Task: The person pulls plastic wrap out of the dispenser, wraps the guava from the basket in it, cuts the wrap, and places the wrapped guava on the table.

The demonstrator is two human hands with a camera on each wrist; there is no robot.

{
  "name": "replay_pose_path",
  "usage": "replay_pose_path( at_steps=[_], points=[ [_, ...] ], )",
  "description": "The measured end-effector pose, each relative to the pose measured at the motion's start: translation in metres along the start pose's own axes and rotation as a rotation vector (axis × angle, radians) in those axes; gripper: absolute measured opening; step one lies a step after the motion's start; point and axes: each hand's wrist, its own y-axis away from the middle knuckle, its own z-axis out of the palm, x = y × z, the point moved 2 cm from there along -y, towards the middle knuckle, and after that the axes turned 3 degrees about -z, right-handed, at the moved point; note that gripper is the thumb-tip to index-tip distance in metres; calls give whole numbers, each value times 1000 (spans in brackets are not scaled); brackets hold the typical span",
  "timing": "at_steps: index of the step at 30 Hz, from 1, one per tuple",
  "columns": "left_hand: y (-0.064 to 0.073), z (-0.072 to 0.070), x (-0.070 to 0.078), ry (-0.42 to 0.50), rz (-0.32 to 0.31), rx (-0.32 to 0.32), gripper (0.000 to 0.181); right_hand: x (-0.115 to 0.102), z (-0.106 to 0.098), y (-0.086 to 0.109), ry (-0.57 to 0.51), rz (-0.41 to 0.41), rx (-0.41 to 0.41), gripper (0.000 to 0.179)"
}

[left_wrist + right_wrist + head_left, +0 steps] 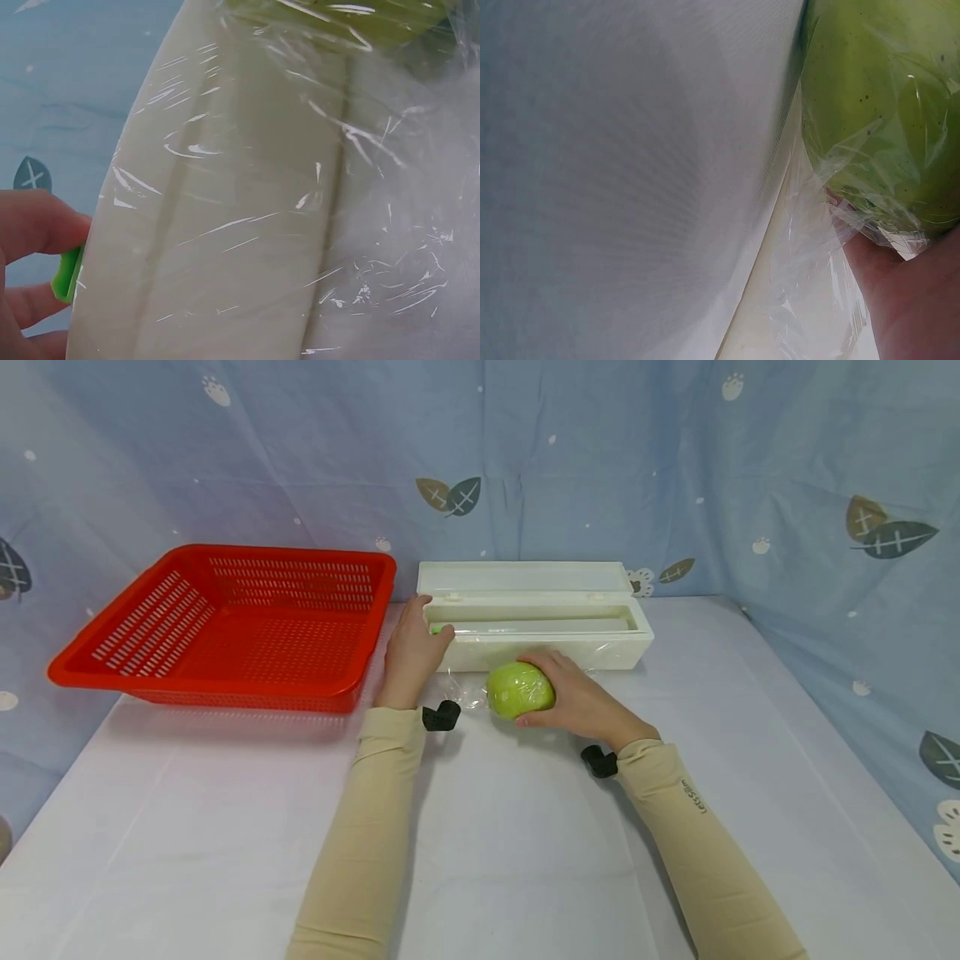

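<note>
A round, speckled green fruit point(519, 690), with clear plastic film on its skin, is on the table just in front of a long white cling-film box point(547, 653). My right hand point(577, 700) grips the fruit from the right, thumb at the near side and fingers over the far side. Clear film point(240, 225) stretches between the fruit and the box. At the box's left end, my left hand point(414, 656) pinches a small green slide cutter point(67, 276) at the edge. The box's lid point(525, 577) stands raised at the back, and a white roll point(540, 626) lies inside.
A red plastic basket point(352, 681) with slotted sides stands at the back left, close to my left hand. White cloth point(517, 860) covers the table. Behind it hangs a blue curtain point(555, 460) with leaf prints.
</note>
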Motion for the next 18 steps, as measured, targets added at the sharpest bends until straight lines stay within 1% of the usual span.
replay_pose_path(
  at_steps=[11,18],
  points=[
    [-1,-3,-1,19,-10,-10,49,-1,0,0,5,-9,1,84],
    [-1,-4,-1,-9,-5,-2,53,-1,-1,0,11,-2,-3,84]
  ],
)
